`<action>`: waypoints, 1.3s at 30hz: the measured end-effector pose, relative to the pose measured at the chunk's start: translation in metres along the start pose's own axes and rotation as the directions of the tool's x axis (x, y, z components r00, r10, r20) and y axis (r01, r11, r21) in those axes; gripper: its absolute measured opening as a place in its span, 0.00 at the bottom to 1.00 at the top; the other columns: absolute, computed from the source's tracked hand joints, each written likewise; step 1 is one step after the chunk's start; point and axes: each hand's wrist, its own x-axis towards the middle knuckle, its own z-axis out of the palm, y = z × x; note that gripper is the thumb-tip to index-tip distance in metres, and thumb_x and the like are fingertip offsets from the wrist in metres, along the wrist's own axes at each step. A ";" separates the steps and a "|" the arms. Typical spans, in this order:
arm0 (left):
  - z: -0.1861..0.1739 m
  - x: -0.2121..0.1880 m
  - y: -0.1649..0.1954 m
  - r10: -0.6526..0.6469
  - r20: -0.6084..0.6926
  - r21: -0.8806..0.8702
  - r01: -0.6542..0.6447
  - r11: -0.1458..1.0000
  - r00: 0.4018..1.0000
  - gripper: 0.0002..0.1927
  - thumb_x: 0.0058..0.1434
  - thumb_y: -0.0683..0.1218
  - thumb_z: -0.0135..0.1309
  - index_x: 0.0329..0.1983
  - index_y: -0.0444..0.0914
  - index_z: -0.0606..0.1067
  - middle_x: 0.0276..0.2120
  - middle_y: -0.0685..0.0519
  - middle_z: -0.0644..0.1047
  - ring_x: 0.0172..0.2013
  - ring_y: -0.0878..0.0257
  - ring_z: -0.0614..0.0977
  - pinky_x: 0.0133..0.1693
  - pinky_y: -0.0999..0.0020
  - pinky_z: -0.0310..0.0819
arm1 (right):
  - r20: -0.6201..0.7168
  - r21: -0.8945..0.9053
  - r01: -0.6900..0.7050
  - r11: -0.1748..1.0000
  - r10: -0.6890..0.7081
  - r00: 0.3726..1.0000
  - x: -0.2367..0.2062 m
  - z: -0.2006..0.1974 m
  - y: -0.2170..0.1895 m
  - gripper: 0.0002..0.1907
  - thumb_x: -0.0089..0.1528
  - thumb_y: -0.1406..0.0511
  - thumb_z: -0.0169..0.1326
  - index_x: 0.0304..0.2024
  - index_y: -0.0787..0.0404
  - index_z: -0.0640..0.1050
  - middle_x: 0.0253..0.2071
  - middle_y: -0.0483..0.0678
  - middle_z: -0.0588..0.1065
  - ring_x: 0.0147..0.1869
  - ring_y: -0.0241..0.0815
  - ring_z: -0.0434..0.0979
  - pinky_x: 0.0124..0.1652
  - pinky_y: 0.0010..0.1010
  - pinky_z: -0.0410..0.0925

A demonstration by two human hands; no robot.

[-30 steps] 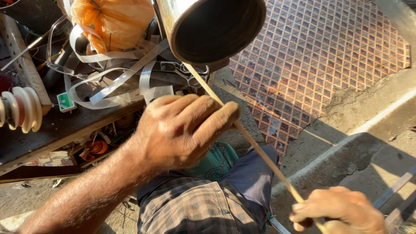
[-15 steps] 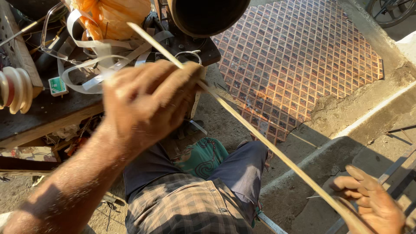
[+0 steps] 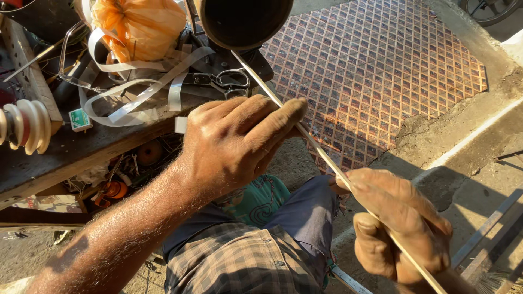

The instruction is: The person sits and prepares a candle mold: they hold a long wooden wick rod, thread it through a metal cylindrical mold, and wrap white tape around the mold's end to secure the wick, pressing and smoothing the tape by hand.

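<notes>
A long thin pale strip (image 3: pixel 318 149) runs diagonally from under a dark round pot (image 3: pixel 242 22) at the top down to the lower right. My left hand (image 3: pixel 234 141) is closed over the strip's upper part, fingers pointing right. My right hand (image 3: pixel 400 223) grips the strip lower down, at the lower right. Below the hands are my knees in dark trousers and a checked cloth (image 3: pixel 245 261).
A dark workbench (image 3: pixel 65 158) at the left carries white straps (image 3: pixel 136 92), scissors (image 3: pixel 223 79), an orange plastic bag (image 3: pixel 139 24) and a white ribbed insulator (image 3: pixel 24 125). A patterned tile floor (image 3: pixel 381 71) lies at the upper right, with a concrete step (image 3: pixel 474 163) beside it.
My right hand has slid up the strip toward my left hand and closed on it. My left hand has shifted right and lower along the strip.
</notes>
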 end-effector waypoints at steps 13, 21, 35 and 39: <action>0.005 0.013 -0.041 -0.140 0.017 0.022 0.140 0.990 0.990 0.26 0.74 0.49 0.61 0.69 0.35 0.67 0.49 0.48 0.76 0.41 0.60 0.83 0.34 0.67 0.79 | 0.334 -0.755 0.623 0.204 -0.699 0.633 0.099 0.054 0.028 0.14 0.75 0.65 0.50 0.57 0.70 0.75 0.56 0.62 0.77 0.46 0.38 0.85 0.38 0.22 0.76; 0.005 0.013 -0.048 -0.129 0.034 0.068 0.126 0.990 0.991 0.22 0.73 0.50 0.60 0.62 0.33 0.72 0.47 0.47 0.74 0.42 0.57 0.82 0.35 0.66 0.80 | 0.304 -0.777 0.607 0.167 -0.745 0.594 0.112 0.066 0.033 0.13 0.76 0.65 0.50 0.56 0.70 0.74 0.53 0.62 0.78 0.58 0.50 0.84 0.49 0.30 0.82; 0.001 0.009 -0.051 -0.130 -0.006 0.126 0.130 0.984 0.991 0.20 0.74 0.46 0.63 0.64 0.36 0.74 0.50 0.49 0.76 0.46 0.58 0.83 0.37 0.64 0.80 | 0.336 -0.743 0.624 0.242 -0.672 0.660 0.112 0.072 0.024 0.11 0.74 0.65 0.54 0.52 0.68 0.77 0.54 0.62 0.79 0.59 0.51 0.84 0.53 0.33 0.79; 0.002 0.014 -0.050 -0.123 -0.030 0.139 0.126 0.982 0.992 0.20 0.75 0.45 0.63 0.66 0.36 0.72 0.54 0.48 0.76 0.47 0.58 0.82 0.38 0.66 0.81 | 0.301 -0.741 0.645 0.185 -0.768 0.565 0.118 0.079 0.035 0.15 0.73 0.64 0.52 0.53 0.71 0.76 0.53 0.62 0.78 0.60 0.51 0.84 0.53 0.33 0.81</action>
